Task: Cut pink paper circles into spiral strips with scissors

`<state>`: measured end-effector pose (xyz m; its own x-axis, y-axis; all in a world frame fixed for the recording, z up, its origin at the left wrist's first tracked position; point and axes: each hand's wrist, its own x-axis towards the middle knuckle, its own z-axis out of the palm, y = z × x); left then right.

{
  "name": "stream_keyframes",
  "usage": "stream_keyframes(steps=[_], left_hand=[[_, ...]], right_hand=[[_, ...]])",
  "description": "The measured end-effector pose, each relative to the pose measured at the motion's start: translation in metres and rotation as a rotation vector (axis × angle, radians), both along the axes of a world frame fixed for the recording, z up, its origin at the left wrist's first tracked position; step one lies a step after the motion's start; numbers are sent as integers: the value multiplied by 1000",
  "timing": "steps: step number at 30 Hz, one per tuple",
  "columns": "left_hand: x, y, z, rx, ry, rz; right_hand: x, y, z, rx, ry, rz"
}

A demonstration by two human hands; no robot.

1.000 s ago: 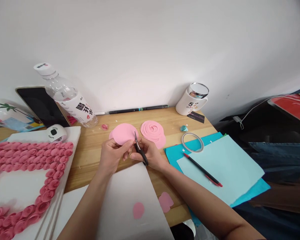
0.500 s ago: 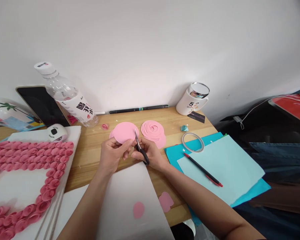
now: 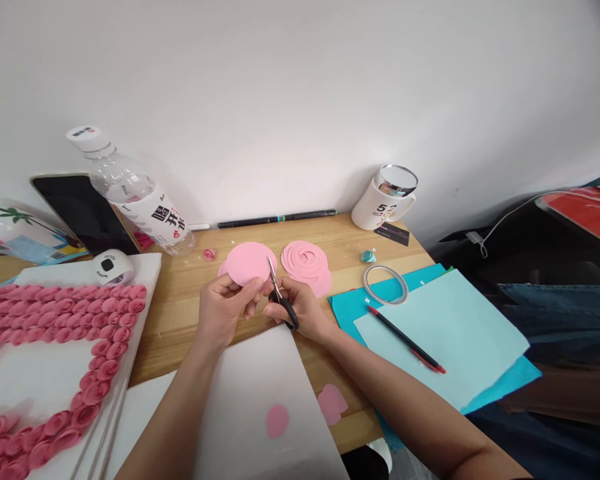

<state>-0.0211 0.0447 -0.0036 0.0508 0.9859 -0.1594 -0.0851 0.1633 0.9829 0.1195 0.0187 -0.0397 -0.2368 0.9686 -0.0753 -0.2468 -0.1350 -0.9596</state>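
My left hand (image 3: pixel 225 307) pinches the lower edge of a pink paper circle (image 3: pixel 247 262) between thumb and fingers. Black-handled scissors (image 3: pixel 286 310) are in my right hand (image 3: pixel 303 307), their blades pointing up along the right edge of the circle. Just right of the blades lies a stack of pink paper cut into spirals (image 3: pixel 305 260). Another pink sheet peeks out behind the held circle. Nearer to me, a small pink paper scrap (image 3: pixel 277 421) rests on a white board (image 3: pixel 250 380), with more pink scraps (image 3: pixel 332 404) on the wood beside it.
At left, a board bears rows of rolled pink paper roses (image 3: pixel 100 367). Behind stand a plastic bottle (image 3: pixel 140 193) and a phone (image 3: pixel 87 213). At right are a white mug (image 3: pixel 384 198), a tape roll (image 3: pixel 404 293), light blue paper (image 3: pixel 480 333) and a pen (image 3: pixel 407 340).
Hardly anything differs. Both hands keep their place with the scissors at the circle's right edge; the view has shifted very slightly.
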Motion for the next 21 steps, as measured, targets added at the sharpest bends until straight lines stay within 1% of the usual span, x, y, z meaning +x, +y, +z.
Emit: stream_keyframes(steps=[6,11,16,21], left_hand=[[1,0,0,1,-53,7],[0,-1,-3,24,-55,-21],[-1,-1,-5,2,-27,-50],[1,-1,-4,-12,-27,-44]], right_hand=[[-1,-1,2,-13,-1,-5],[-2,-1,2,-30,9,37],[-2,0,5,22,27,5],[-2,2,7,44,38,-1]])
